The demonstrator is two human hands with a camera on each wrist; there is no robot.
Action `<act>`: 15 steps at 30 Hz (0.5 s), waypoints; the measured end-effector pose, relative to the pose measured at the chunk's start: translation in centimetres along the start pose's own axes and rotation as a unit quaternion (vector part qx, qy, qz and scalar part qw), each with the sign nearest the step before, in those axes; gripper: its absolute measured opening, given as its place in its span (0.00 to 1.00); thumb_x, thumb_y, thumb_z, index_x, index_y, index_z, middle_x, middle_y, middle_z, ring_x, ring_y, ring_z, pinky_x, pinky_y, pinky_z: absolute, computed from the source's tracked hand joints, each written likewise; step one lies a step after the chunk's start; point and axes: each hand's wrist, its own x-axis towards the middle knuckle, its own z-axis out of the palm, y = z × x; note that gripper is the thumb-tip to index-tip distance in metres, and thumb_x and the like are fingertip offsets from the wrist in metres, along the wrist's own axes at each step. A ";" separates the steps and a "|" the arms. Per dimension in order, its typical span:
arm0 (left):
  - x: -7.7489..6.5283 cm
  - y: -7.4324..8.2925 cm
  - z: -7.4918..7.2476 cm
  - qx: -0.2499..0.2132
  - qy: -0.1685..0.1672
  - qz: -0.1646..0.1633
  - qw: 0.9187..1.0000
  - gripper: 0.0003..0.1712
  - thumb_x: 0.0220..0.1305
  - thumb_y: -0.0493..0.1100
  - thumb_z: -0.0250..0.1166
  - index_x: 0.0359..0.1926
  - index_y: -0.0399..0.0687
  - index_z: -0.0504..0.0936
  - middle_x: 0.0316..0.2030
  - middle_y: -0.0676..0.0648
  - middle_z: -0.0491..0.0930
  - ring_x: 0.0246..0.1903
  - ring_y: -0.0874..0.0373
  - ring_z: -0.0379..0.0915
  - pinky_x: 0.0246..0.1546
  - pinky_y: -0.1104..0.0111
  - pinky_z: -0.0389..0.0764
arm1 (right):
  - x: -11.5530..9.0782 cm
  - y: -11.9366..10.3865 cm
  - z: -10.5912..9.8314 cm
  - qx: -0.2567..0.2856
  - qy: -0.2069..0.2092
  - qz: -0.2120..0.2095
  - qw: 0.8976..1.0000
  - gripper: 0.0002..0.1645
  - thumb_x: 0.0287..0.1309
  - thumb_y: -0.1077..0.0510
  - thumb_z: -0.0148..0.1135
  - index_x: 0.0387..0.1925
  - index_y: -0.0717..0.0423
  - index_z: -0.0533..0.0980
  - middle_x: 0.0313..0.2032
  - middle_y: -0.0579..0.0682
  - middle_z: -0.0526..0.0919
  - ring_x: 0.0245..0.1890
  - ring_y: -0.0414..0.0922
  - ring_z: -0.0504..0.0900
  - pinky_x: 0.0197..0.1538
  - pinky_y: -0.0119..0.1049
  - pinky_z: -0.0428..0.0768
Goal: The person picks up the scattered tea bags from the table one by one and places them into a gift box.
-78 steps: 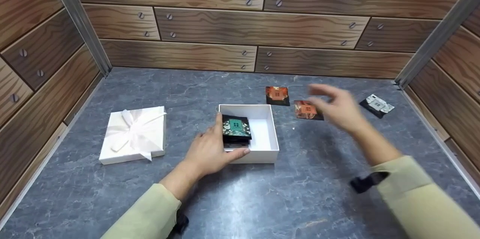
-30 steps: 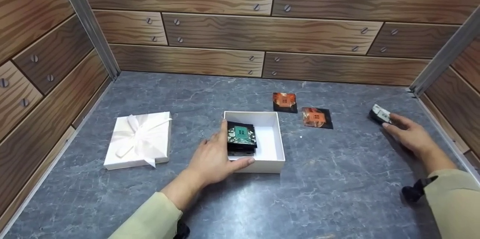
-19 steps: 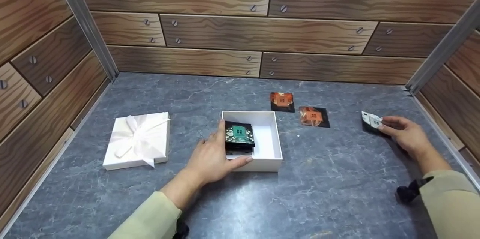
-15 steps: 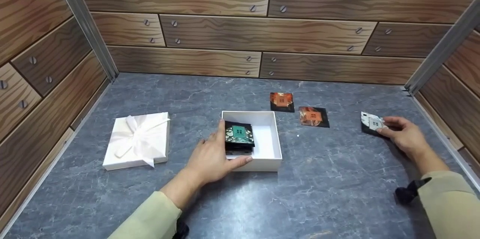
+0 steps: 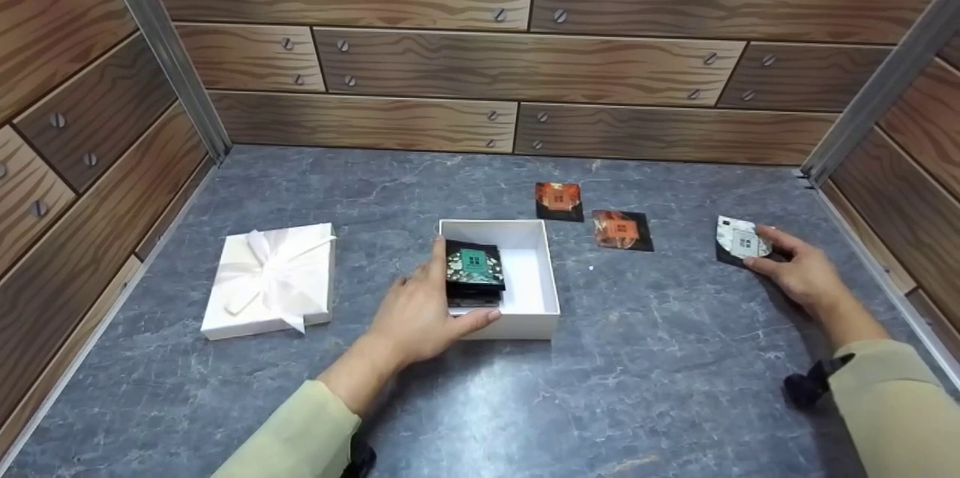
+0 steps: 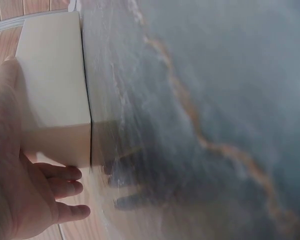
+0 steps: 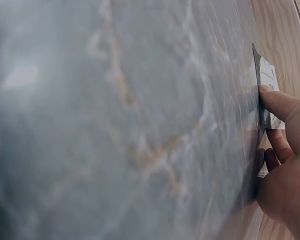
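My left hand [image 5: 415, 317] rests against the near left corner of an open white box [image 5: 529, 326], index finger stretched along the left wall and thumb laid along the front rim. In the left wrist view, other fingers spread beside the box wall [image 6: 52, 75]. Inside the box, on its left side, a stack of black sachets shows a green-labelled sachet [image 5: 474, 266] on top. At the right, my right hand [image 5: 806, 275] pinches a white-and-black sachet [image 5: 739, 239] between thumb and fingers. The right wrist view shows this sachet [image 7: 268, 75] edge-on, low by the tabletop.
Two orange-and-black sachets, a farther one [image 5: 559, 200] and a nearer one [image 5: 623, 229], lie behind and right of the box. A white lid [image 5: 319, 290] with a ribbon bow [image 5: 270, 272] lies at the left. Wood-patterned walls [image 5: 420, 61] enclose the grey marbled table [image 5: 637, 365].
My right hand has reached out to the right, taken hold of the white-and-black sachet and turned it slightly, face up. My left hand keeps its place on the box.
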 end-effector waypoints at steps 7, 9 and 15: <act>0.0 -0.1 0.0 0.003 -0.004 -0.001 1.000 0.78 0.59 0.85 0.61 0.85 0.36 0.38 0.73 0.28 0.68 0.68 0.32 0.71 0.73 0.41 0.64 | -0.3 0.2 0.2 -0.002 0.003 0.001 1.000 0.48 0.72 0.47 0.69 0.80 0.66 0.59 0.69 0.77 0.69 0.65 0.64 0.68 0.70 0.52 0.65; 0.0 -0.1 0.0 0.000 -0.004 -0.002 1.000 0.77 0.59 0.84 0.62 0.85 0.36 0.39 0.72 0.28 0.69 0.68 0.32 0.71 0.73 0.41 0.63 | -0.4 0.2 0.2 0.004 0.004 0.003 1.000 0.48 0.71 0.47 0.70 0.79 0.66 0.61 0.67 0.75 0.72 0.59 0.52 0.73 0.62 0.36 0.67; 0.1 0.0 0.0 -0.002 -0.008 -0.008 1.000 0.78 0.58 0.84 0.62 0.85 0.36 0.39 0.72 0.28 0.69 0.67 0.32 0.72 0.74 0.41 0.62 | -0.7 0.5 0.1 0.056 0.011 0.004 0.998 0.45 0.69 0.52 0.73 0.75 0.72 0.64 0.47 0.39 0.82 0.41 0.25 0.72 0.44 0.18 0.69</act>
